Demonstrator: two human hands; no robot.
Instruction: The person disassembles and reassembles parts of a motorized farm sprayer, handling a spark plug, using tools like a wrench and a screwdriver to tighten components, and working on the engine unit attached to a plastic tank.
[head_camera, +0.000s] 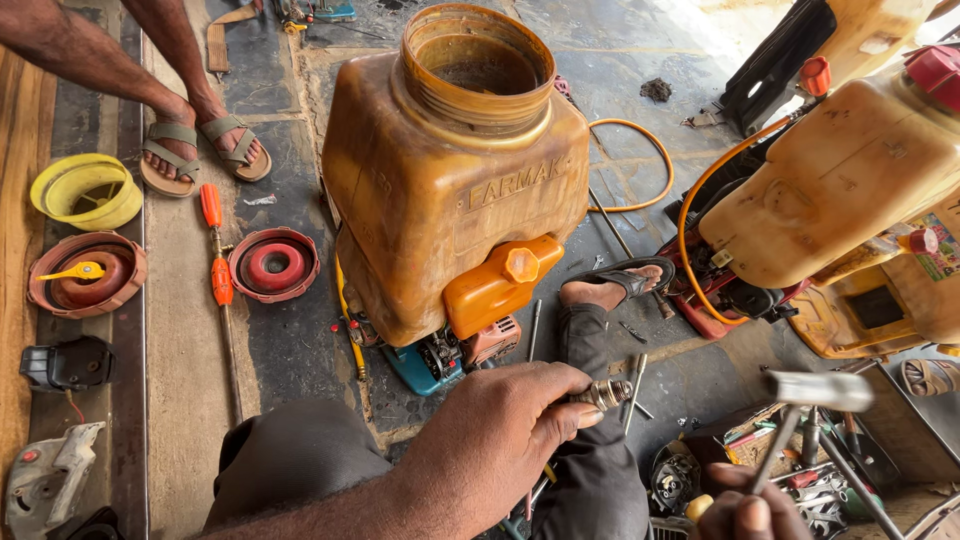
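Because the left hand (500, 440) pinches the small metal fitting (603, 394) only with thumb and fingertips, I think it could slip out and roll away among the loose rods (634, 380) and bits lying on the floor just beyond the fingers. The fitting is short, ribbed and greasy-looking, so the grip seems not very safe. The right hand (745, 512), low at the edge of view, is closed around a thin handle (775, 450) of a tool whose flat metal head (820, 390) stands above it, blurred; I cannot tell what kind of tool it is. If this head meets the fitting at a wrong angle, it may, in my judgement, hit the left fingers or damage the ribs of the part.

Above the left hand stands a big tank (455, 170) of amber plastic, dirty and scratched, with a wide open threaded neck and an orange cap (520, 264) low on its front. Under it a small engine (455, 350) shows. A thin orange hose (640, 165) curls on the floor behind it. To the right of the right hand a second tank (840, 180) lies tilted. Far to the left of the left hand lie a red round lid (274, 265), a yellow strainer (88, 190), and an orange screwdriver (213, 250). Another person's feet (205, 150) in sandals stand there too.
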